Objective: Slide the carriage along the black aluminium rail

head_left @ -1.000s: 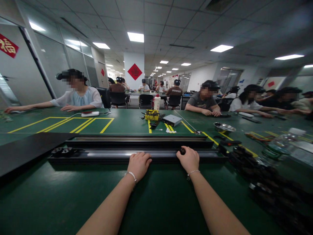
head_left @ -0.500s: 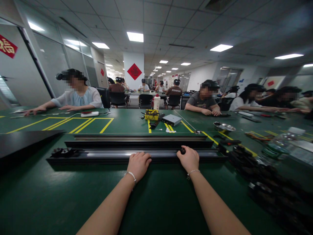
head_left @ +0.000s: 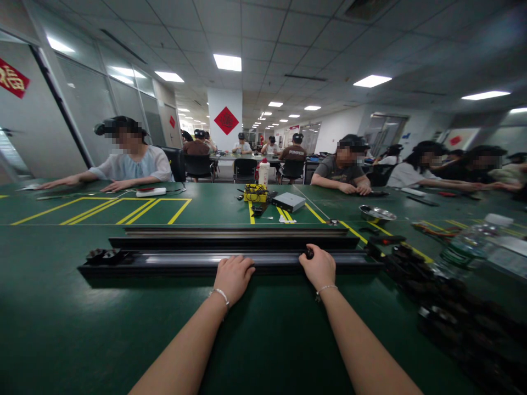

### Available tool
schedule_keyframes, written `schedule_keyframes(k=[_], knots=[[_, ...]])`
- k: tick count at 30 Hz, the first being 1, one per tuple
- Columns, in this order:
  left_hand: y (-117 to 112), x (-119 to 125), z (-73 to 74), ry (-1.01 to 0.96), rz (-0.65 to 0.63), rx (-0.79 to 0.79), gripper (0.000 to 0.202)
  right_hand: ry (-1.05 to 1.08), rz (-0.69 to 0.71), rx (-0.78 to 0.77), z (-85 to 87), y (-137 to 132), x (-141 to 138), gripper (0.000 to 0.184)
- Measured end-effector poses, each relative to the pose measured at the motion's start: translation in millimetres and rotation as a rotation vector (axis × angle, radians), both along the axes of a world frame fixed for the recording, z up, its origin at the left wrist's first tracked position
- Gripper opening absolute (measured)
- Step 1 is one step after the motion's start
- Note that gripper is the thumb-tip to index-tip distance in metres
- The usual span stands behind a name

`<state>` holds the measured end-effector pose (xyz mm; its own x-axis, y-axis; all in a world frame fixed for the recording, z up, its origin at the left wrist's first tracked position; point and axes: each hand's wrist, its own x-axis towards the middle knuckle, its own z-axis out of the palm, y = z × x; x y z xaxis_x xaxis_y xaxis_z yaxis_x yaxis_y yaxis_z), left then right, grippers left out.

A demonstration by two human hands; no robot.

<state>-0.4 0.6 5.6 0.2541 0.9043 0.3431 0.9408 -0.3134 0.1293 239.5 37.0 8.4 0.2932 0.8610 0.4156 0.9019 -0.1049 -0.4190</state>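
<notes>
A long black channel (head_left: 173, 262) with a shiny inner strip lies crosswise on the green table in front of me. My left hand (head_left: 233, 277) is closed over its near edge around the middle, fingertips hidden inside. Farther right, my right hand (head_left: 319, 265) pinches a small round black part (head_left: 308, 253) at the channel; its lower portion is hidden. At the channel's left end sit several small black pieces (head_left: 105, 255). Just behind runs a second long black rail (head_left: 230, 241), and beyond it another rail with a paler strip (head_left: 234, 232).
Many black parts (head_left: 444, 296) are heaped at the right, beside a clear plastic bottle (head_left: 465, 247). A metal bowl (head_left: 376, 213), a grey box (head_left: 289, 201) and a yellow item with cables (head_left: 255, 192) stand farther back. Other people sit around the far side of the table (head_left: 164, 329).
A dark slanted panel at the left edge has gone from view. My right hand has shifted very slightly right with the small part; my left hand stays put.
</notes>
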Motion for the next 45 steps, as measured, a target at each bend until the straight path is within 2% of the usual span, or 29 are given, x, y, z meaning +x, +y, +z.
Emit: schedule_keyframes(k=[12, 19, 29, 33, 45], knots=[[-3, 2, 6.1, -0.006, 0.015, -0.046, 0.025, 0.0, 0.005, -0.005, 1.7, -1, 0, 0.038], [-2, 2, 4.3, -0.014, 0.026, -0.044, 0.025, 0.008, 0.0, -0.001, 0.4, -1, 0, 0.037], [-4, 2, 5.8, -0.01, 0.024, -0.055, 0.027, 0.054, 0.0, 0.022, 2.1, -2, -2, 0.044], [-3, 2, 5.5, -0.01, 0.022, -0.049, 0.026, 0.01, -0.041, 0.006, 1.2, -2, 2, 0.048], [-1, 1, 1.6, -0.001, 0.017, -0.022, 0.026, -0.027, -0.039, -0.045, 1.7, -4, 7, 0.039]])
